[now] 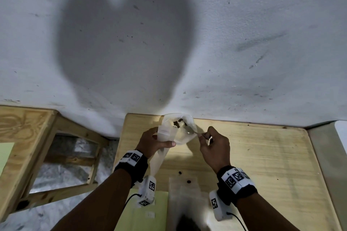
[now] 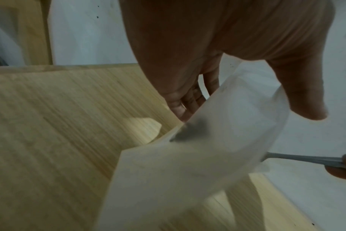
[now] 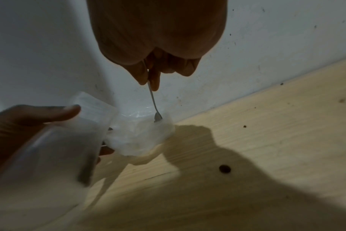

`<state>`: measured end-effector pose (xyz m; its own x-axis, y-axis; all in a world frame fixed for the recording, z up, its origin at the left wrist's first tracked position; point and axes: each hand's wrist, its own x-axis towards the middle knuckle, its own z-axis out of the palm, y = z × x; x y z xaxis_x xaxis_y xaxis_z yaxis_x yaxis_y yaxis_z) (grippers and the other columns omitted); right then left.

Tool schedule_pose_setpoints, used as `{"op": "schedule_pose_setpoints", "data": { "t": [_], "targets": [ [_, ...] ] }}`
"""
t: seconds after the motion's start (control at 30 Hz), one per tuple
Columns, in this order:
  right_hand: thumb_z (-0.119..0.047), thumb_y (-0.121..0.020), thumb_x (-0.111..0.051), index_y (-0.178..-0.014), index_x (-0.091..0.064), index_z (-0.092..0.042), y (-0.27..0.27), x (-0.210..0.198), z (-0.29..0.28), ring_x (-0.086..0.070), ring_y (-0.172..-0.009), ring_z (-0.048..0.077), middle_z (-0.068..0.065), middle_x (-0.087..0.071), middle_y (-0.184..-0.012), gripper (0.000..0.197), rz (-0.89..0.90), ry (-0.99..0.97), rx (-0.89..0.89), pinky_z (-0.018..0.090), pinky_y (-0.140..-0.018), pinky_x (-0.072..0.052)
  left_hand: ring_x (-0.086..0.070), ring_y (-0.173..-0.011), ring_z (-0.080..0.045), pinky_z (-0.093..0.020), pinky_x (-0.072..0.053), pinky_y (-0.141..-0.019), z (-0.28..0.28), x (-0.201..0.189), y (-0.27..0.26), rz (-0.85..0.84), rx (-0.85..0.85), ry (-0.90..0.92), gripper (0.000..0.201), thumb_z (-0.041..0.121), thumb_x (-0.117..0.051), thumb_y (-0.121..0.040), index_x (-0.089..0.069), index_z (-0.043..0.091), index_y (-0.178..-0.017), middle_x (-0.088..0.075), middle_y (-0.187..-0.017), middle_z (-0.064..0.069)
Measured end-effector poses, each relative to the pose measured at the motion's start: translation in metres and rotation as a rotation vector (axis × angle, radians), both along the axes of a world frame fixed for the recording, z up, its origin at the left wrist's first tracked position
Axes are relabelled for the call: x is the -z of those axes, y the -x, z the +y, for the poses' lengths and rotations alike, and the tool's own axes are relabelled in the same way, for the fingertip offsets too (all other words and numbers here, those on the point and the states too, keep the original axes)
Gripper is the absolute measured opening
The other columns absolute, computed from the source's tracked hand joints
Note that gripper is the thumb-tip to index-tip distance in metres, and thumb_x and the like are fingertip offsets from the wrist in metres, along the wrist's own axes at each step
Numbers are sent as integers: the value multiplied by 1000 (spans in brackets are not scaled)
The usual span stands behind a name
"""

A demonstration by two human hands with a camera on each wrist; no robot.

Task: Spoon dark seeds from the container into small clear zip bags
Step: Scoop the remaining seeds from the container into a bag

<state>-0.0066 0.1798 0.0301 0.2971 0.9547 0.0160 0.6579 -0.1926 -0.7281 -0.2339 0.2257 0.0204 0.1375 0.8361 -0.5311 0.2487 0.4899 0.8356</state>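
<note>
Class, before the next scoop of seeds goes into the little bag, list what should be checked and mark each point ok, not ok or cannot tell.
1. Spoon held firmly: ok, the right hand pinches its handle.
2. Spoon bowl inside the container: ok, it reaches over the rim.
3. Seeds left to scoop: ok, a small dark clump lies at the far side.
4. Zip bag held ready: ok, the left hand grips it beside the container.
5. Bag mouth open: cannot tell, the plastic is blurred.
6. Table free of spills: not ok, stray seeds lie on the wood.
</note>
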Motion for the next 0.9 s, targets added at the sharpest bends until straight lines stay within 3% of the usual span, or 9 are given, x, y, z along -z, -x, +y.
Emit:
{"op": "schedule_pose_setpoints", "data": {
  "t": [0.1,0.23,0.3,0.4,0.5,0.57,0.67,0.8,0.9],
  "targets": [
    [-12,-83,-72,-65,-40,-22,6,4,-6,-34,-38,13,-9,-54,-53,38,177,21,118,26,-47,-36,-69,-99,-9,-28,-55,-83,-4,2,-3,0,12,-5,56,20,-96,-55,-70,26,-105,-74,-103,6],
    [-5,-83,-71,-65,-41,-13,12,5,-9,-35,-43,7,-8,-45,-56,36,328,35,264,22,-48,-34,-61,-118,-14,-39,-53,-97,-8,7,-7,48,42,14,81,52,-97,-41,-66,32,-113,-63,-129,6],
    [-2,-83,-71,-64,-41,-12,13,6,-8,-38,-47,5,-4,-46,-60,37,359,35,299,16,-49,-32,-64,-112,-16,-36,-55,-94,-9,8,-8,20,25,40,72,41,-97,-48,-67,24,-111,-68,-121,2],
    [-1,-81,-72,-62,-40,-15,12,7,-5,-40,-54,8,-1,-47,-61,40,369,37,337,15,-53,-35,-70,-99,-17,-30,-57,-83,-9,7,-8,-9,2,63,51,20,-93,-59,-73,18,-105,-76,-102,2],
    [-2,-82,-70,-63,-40,-17,10,5,0,-41,-51,9,-4,-48,-58,38,315,22,274,17,-51,-35,-71,-94,-13,-28,-56,-80,-7,4,-10,-18,-23,58,48,24,-94,-58,-75,22,-102,-77,-97,5],
    [-7,-84,-70,-66,-41,-20,9,0,3,-37,-42,9,-9,-46,-52,37,210,-11,149,26,-47,-35,-71,-91,-9,-24,-54,-76,-5,3,-11,1,-31,57,50,25,-94,-57,-74,22,-103,-76,-96,7],
    [-18,-87,-70,-70,-37,-26,8,-11,9,-38,-43,12,-7,-52,-53,38,-39,-47,-25,22,-48,-30,-72,-88,-8,-20,-55,-70,-2,1,-10,31,-11,9,49,24,-94,-59,-74,20,-103,-76,-94,6],
    [-19,-87,-68,-72,-36,-25,0,-15,16,-38,-44,12,-7,-50,-53,36,-118,-9,8,26,-51,-29,-71,-78,-8,-22,-59,-68,0,-4,-7,58,-34,-36,39,23,-93,-62,-72,24,-95,-76,-88,6],
    [-18,-86,-68,-71,-37,-24,-3,-11,16,-42,-46,17,-3,-55,-56,34,-104,30,37,27,-52,-33,-70,-83,-4,-22,-57,-67,0,-5,-8,68,-48,-47,44,23,-94,-60,-70,24,-97,-74,-92,8]
  ]
}}
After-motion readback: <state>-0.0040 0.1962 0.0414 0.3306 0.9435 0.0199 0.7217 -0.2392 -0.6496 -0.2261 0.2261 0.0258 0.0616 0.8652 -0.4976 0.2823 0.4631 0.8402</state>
